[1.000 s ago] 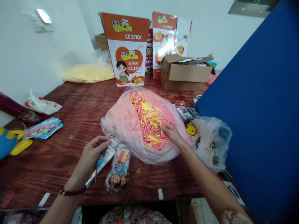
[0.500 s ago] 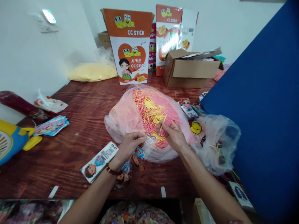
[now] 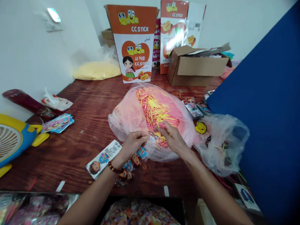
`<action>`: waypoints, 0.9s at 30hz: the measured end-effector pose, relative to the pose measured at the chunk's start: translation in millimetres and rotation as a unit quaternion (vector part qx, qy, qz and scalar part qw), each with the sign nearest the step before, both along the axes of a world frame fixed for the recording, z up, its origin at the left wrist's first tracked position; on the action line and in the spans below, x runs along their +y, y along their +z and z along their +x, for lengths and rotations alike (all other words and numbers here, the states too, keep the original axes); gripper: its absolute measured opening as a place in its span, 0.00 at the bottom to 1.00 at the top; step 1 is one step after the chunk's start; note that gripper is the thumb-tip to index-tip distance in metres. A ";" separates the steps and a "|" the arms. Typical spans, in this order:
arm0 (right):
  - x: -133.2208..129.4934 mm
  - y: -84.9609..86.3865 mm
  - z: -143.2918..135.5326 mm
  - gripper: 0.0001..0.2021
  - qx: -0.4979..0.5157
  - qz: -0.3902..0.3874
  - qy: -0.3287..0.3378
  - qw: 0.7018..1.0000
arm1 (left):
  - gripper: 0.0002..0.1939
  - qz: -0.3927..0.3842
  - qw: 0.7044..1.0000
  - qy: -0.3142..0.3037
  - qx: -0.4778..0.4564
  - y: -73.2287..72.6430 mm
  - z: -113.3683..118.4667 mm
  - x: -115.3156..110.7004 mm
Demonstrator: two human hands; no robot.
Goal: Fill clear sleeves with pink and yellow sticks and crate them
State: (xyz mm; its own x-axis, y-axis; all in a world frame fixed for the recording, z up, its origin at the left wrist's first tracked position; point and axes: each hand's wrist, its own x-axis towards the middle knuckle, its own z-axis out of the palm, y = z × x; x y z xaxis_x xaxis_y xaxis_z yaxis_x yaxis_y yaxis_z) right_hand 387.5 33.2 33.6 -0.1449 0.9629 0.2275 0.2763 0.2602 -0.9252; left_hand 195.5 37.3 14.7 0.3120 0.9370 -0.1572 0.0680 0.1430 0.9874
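A large clear plastic bag (image 3: 122, 117) lies open on the table, full of thin pink and yellow sticks (image 3: 152, 107). My left hand (image 3: 134, 142) pinches the edge of a small printed clear packet (image 3: 152, 138) at the bag's near side. Over the sticks, my right hand (image 3: 172, 136) is closed on some pink sticks, mostly hidden by its fingers. Below my left hand lie several small packets with a cartoon face (image 3: 136, 159). A white printed carton (image 3: 103, 158) is beside my left wrist.
Behind stand an orange and white box (image 3: 136, 47) and an open cardboard box (image 3: 199, 67). A blue panel (image 3: 264, 103) rises at the right, near another plastic bag (image 3: 225, 143). A yellow and blue fan (image 3: 14, 140) and blue packets (image 3: 58, 122) are at the left.
The view has shifted, so most things appear slightly farther right. My right hand has turned, and the sticks in it now show less. My left hand still pinches the packet.
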 end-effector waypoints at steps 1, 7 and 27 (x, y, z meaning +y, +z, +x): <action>-1.3 -1.9 0.8 0.09 -0.042 0.014 0.010 0.999 | 0.15 -0.004 1.000 -0.001 0.002 0.8 0.3 0.0; -0.7 -12.2 0.0 0.06 -0.174 0.096 0.065 0.978 | 0.14 -0.013 0.999 -0.039 0.015 -1.4 2.4 0.9; -4.4 22.4 -38.2 0.04 0.446 -0.025 -0.051 0.893 | 0.17 0.073 0.996 -0.055 -0.010 -0.6 2.9 -10.6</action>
State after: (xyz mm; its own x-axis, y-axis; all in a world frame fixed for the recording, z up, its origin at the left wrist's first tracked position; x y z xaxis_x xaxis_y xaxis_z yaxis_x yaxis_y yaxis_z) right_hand 349.2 28.8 56.0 0.1618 0.9730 0.1645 -0.5564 0.2276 -0.7991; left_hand 198.4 26.6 14.0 0.4165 0.9090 -0.0155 0.0558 -0.0086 0.9984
